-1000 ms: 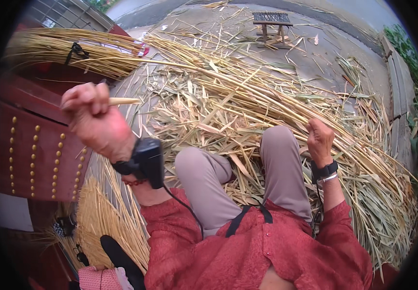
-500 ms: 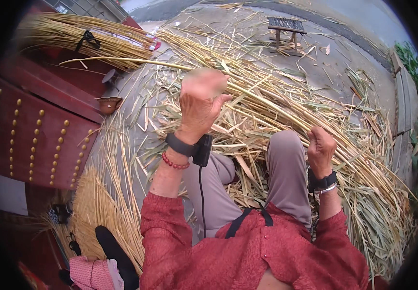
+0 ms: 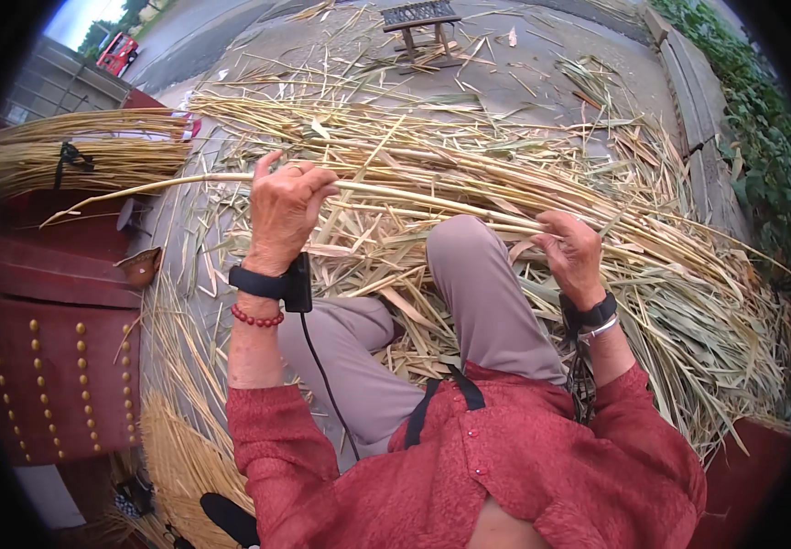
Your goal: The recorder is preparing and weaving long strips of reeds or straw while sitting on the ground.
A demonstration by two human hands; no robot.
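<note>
A long, pale yellow reed stalk (image 3: 176,182) stretches across in front of me, its thin end sticking out to the left. My left hand (image 3: 284,209) is closed around it, the thumb and fingers pinching the stalk from above. Farther right, beside my raised knee, my right hand (image 3: 573,258) pinches the same stalk between thumb and fingers. Just behind and below it lies a loose heap of similar reed stalks (image 3: 469,165). Dry, stripped leaves (image 3: 350,240) are scattered under and around them.
A tied reed bundle (image 3: 139,151) lies at the left, above a dark red studded door (image 3: 57,366). A clay pot (image 3: 142,267) stands near it. Farther off is a small stool (image 3: 423,20). Stone edging (image 3: 693,101) and green plants (image 3: 762,137) border the right.
My view has turned, so the surroundings sit farther left. My left hand and the stalk have come lower and nearer. My right hand has opened from a tight curl into a pinch on the stalk.
</note>
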